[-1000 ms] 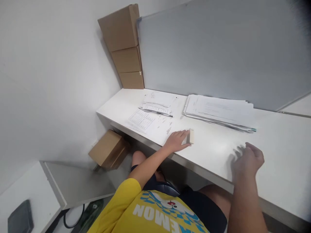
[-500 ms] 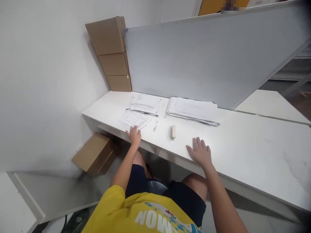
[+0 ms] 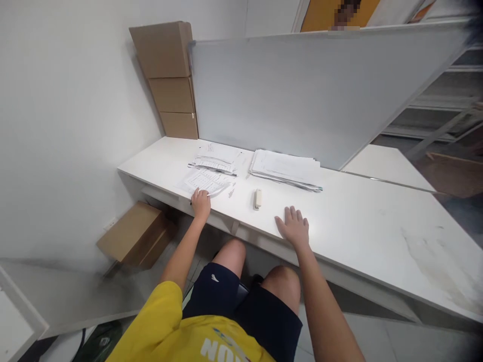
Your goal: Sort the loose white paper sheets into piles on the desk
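At the desk's front edge, my left hand [image 3: 201, 205] is closed on the near edge of a printed sheet of paper [image 3: 202, 182], whose right edge curls up a little. Behind that sheet lie a few more printed papers [image 3: 215, 160], overlapping. My right hand [image 3: 295, 226] rests palm down on the white desk, fingers spread and holding nothing. Between my hands, closer to the right one, lies a small cream stapler [image 3: 257, 199]. A thick stack of white paper [image 3: 285, 168] sits beyond it against the partition.
A grey partition [image 3: 294, 95] stands along the back of the white desk [image 3: 350, 221]. Cardboard boxes [image 3: 169, 95] are stacked at the far left corner. Another cardboard box [image 3: 130, 231] is below on the left. Part of a person [image 3: 345, 12] shows beyond the partition.
My left fingers, spread flat earlier, have closed on the near edge of the sheet, and its right side has lifted slightly. The camera view has shifted; my right hand stays flat.
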Available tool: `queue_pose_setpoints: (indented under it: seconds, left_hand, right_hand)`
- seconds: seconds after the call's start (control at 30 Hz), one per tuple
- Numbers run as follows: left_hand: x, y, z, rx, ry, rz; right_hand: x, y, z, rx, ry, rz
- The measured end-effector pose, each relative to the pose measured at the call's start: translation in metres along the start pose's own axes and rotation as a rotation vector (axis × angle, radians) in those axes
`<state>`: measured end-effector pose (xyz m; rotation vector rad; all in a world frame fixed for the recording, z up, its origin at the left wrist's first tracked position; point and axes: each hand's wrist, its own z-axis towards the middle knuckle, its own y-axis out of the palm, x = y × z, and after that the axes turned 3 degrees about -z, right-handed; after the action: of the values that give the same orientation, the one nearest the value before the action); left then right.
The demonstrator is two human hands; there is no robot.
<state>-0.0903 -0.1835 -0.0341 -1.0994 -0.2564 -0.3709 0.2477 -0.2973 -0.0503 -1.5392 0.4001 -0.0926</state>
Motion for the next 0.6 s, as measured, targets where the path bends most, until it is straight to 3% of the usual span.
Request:
queue_pose_setpoints:
  seconds: [0.1, 0.43, 0.6]
  left_hand:
    - [-0.002, 0.005, 0.004, -0.037, -0.008, -0.027]
    - [-0.010, -0.001, 0.004, -0.061, 0.168, -0.063]
    - [-0.006, -0.009, -0.019, -0.069, 0.454, -0.156]
  right_hand:
    - [-0.001, 0.001, 0.001, 0.013, 0.013, -0.007]
    - [-0.006, 0.003, 0.006, 0.015, 0.020, -0.009]
    - [-0.005, 0.003, 0.007, 0.028, 0.007, 0.010]
